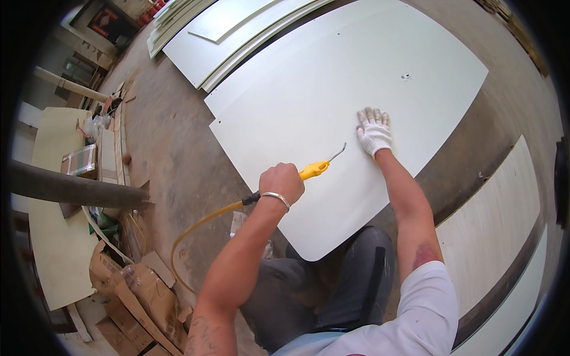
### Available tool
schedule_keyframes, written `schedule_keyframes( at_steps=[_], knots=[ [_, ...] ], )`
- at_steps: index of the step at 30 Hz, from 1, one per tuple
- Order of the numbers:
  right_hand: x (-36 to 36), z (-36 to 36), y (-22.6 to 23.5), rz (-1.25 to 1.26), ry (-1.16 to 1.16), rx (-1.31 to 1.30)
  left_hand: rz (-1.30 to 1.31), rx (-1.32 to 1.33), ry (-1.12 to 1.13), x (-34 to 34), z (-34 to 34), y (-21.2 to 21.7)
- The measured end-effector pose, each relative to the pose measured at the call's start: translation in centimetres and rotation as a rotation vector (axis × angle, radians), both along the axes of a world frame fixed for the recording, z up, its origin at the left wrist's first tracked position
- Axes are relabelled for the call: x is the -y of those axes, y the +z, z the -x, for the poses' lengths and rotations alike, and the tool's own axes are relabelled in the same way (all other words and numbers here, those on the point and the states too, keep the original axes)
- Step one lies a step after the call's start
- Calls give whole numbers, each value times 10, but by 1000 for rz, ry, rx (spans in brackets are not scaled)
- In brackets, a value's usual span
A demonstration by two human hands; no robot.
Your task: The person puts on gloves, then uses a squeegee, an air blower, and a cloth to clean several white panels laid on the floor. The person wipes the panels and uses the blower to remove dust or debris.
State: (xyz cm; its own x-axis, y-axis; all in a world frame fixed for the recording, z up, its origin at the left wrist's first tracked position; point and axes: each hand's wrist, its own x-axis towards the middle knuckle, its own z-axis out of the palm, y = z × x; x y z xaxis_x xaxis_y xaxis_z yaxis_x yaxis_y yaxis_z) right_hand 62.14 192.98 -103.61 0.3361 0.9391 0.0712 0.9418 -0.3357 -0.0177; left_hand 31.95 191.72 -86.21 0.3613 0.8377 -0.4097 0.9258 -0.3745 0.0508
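My left hand (281, 184), bare and with a silver bangle at the wrist, is wrapped round a yellow air blow gun (314, 170). Its thin bent metal nozzle (338, 152) points away and to the right, above a large white panel (309, 95). A yellowish air hose (189, 230) runs from the gun down past my left forearm. On the panel, my right hand (374, 133) lies flat in a white work glove, fingers pointing away. A small dark-and-white mark (406, 77) shows beyond it, and a few small holes sit near the panel's edges. My left fingertips are hidden.
More panels (219, 44) are stacked at the far left. Pale boards (493, 225) lie to the right. A dark pole (77, 185) juts in from the left, near cardboard (139, 296) and a brown box (80, 161). My knees are under the panel's near edge.
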Motion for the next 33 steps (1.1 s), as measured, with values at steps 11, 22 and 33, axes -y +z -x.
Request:
schedule_keyframes(
  at_steps=[11, 22, 33],
  knots=[
    [-41, -55, -11, -43, -108, 31, -3, 19, 118, -39, 0, -6],
    [-147, -42, -3, 39, -269, 134, -154, 42, 351, -77, 97, -26],
    [-74, 65, -5, -116, 637, -133, -13, -25, 420, -102, 52, -52]
  ],
)
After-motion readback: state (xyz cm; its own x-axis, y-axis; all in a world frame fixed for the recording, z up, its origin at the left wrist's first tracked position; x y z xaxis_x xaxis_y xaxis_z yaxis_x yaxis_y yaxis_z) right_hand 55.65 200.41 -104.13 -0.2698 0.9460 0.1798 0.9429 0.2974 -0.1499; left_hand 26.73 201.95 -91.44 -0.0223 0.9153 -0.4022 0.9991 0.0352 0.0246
